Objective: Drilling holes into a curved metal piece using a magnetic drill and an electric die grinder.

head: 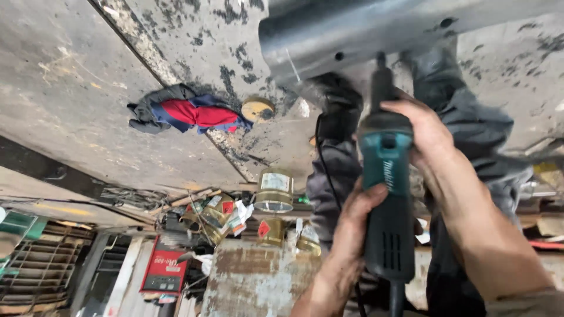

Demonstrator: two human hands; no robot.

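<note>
A teal and black electric die grinder (386,194) points up the frame, its thin black nose touching the underside of a grey galvanised metal rail (352,29) that has small round holes. My right hand (426,138) wraps the tool's upper body near the nose. My left hand (352,226) grips the lower black body from the left side. The black power cord (322,158) trails down past my grey trouser legs (470,117) and dark shoes.
A stained concrete floor (70,88) carries a red and blue rag (191,114) and a round yellowish disc (258,109). Several brass-coloured cans (274,191), a red welding machine (165,267), a rusty metal block (258,279) and scrap clutter lie at the lower left.
</note>
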